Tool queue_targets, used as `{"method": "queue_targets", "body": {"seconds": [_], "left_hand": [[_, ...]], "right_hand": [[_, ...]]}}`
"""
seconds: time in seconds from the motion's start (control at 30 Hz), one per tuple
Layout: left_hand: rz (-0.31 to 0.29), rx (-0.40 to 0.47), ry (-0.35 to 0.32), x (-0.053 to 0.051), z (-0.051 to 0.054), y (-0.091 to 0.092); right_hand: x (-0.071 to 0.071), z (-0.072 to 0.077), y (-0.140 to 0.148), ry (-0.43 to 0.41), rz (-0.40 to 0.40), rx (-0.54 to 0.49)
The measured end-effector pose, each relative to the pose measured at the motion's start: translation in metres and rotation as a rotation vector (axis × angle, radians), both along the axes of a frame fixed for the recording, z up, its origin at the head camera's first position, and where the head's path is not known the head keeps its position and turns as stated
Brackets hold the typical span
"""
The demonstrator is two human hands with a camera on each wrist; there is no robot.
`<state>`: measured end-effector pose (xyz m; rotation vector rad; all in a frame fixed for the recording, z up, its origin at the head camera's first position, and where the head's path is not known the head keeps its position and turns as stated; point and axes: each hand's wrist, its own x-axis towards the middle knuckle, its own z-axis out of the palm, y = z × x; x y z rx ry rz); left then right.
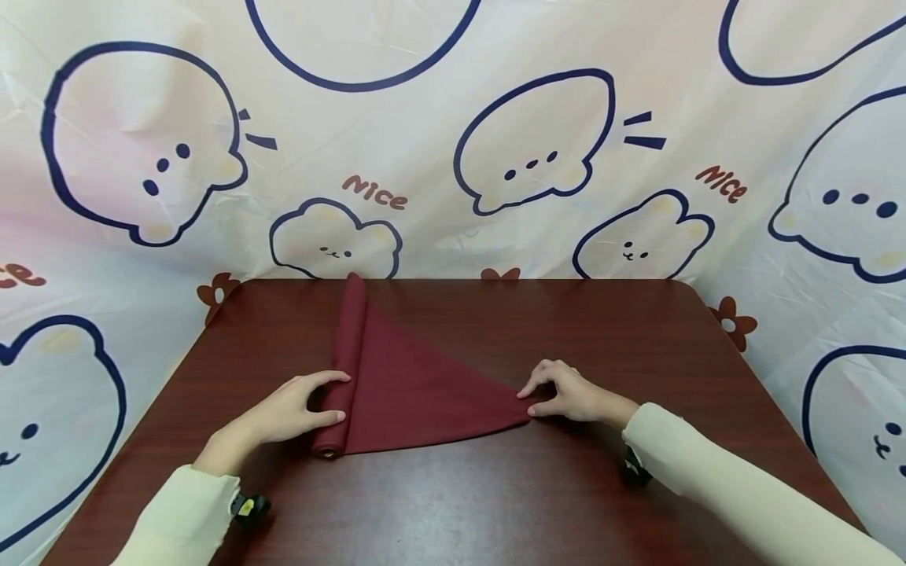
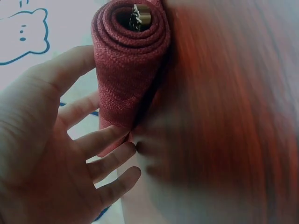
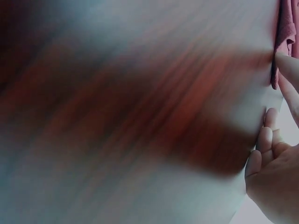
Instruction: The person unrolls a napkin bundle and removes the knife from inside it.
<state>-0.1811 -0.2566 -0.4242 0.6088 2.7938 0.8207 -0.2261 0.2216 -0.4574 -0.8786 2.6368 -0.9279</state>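
A dark red cloth lies on the table, its left part rolled into a long tube and its right part flat, narrowing to a corner. My left hand rests its thumb and fingertips on the near half of the tube. The left wrist view shows the tube's layered end with a shiny metallic piece inside, beside my loosely spread left hand. My right hand pinches the cloth's right corner between thumb and index finger. In the right wrist view, my right hand and cloth edge are partly cut off.
The brown wooden table extends around the cloth on all sides. Behind it and at both sides hangs a pale sheet printed with cartoon outlines, flowers and lettering.
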Motion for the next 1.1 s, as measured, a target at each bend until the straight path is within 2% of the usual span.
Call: {"method": "queue_targets", "body": {"seconds": [0.27,0.6,0.87,1.1], "left_hand": [[-0.031,-0.014,-0.007,-0.002,0.000,0.018],[-0.037,-0.037,-0.018,-0.005,-0.002,0.042],[-0.076,-0.038,-0.026,-0.011,-0.003,0.065],[-0.108,-0.031,-0.028,-0.015,-0.004,0.080]], "right_hand": [[0.001,-0.001,0.023,0.004,0.042,-0.042],[0.005,-0.005,0.054,0.014,0.039,-0.042],[0.006,-0.002,0.081,0.055,0.039,-0.044],[0.011,-0.001,0.099,0.059,0.011,-0.032]]}}
